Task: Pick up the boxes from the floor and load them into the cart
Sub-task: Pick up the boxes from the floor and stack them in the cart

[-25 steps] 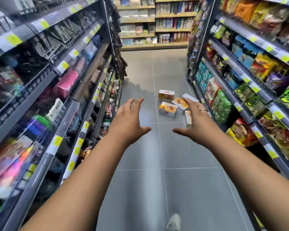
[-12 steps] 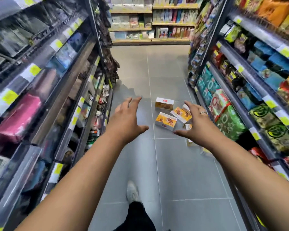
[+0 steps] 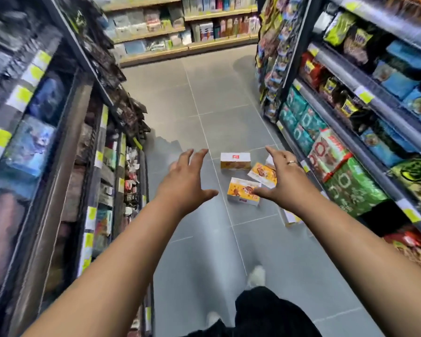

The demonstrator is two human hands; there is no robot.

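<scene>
Down at bottom centre, a leg in dark trousers [image 3: 265, 312] and a pale shoe [image 3: 257, 276] show against the grey floor [image 3: 204, 251]. At mid-frame the left hand [image 3: 187, 183] and the right hand [image 3: 284, 181] are spread, fingers straight, grasping nothing. The boxes lie on the floor centre-right: the nearest box [image 3: 243, 192], orange and white, by the right thumb; a tilted box [image 3: 263, 173] partly behind the right hand; a far box [image 3: 235, 161] beyond; a half-hidden box [image 3: 289, 217] under the right forearm. Right-side shelves [image 3: 365, 152] hold green, red and blue snack bags; left-side shelves [image 3: 58, 142] are blurred. A back shelf [image 3: 187, 20] of packages crosses the top.
</scene>
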